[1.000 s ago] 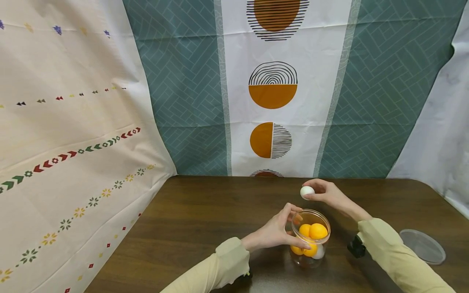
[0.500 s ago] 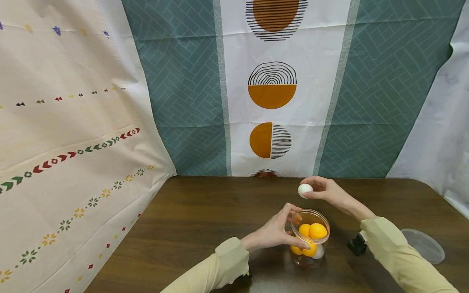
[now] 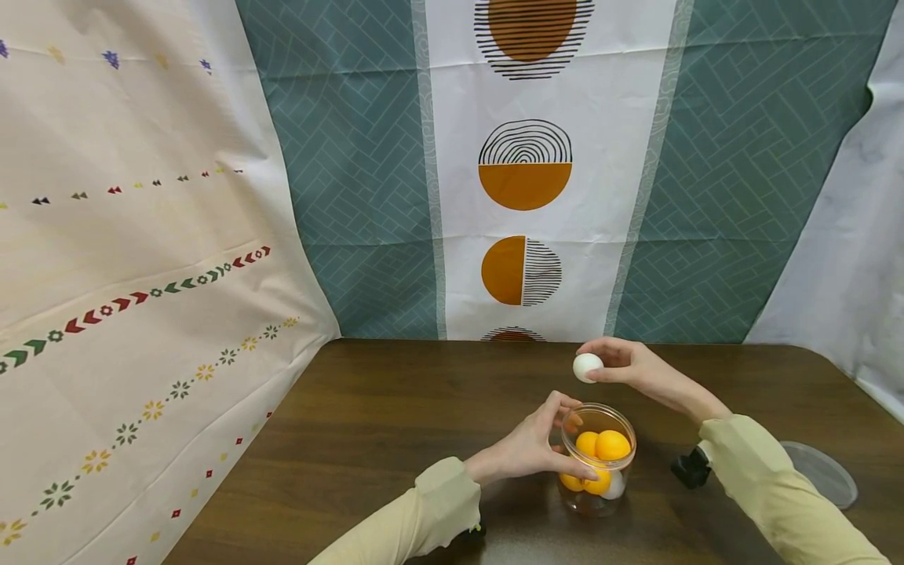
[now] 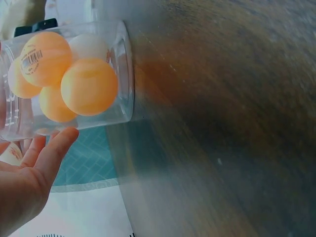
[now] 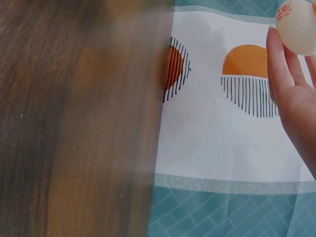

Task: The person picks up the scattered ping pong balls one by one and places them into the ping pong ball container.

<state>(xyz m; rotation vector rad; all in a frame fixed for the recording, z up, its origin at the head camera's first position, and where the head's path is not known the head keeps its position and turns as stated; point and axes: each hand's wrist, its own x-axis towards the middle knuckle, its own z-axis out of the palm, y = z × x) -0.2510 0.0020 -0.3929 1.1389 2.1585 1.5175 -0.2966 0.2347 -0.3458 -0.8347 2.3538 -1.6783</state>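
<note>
A clear, open-topped jar [image 3: 596, 506] stands on the table, with my left hand [image 3: 533, 449] gripping its side, thumb in front and fingers behind. Orange ping-pong balls [image 4: 90, 87] and a white ping-pong ball [image 3: 613, 485] lie inside it. My right hand [image 3: 639, 375] pinches another white ping-pong ball [image 3: 588, 367] between thumb and fingers, above and behind the jar's rim. Red print shows on that held ball in the right wrist view, where the hand [image 5: 296, 106] is partly cut off by the frame edge.
A translucent round lid [image 3: 822, 473] lies on the brown wooden table [image 3: 395, 424] at the right, partly behind the right sleeve [image 3: 777, 486]. Patterned cloths [image 3: 367, 196] hang along the table's back and left side.
My right hand has shifted slightly up and to the left with the white ping-pong ball, its forearm tilting along. The left hand and jar stay in place.
</note>
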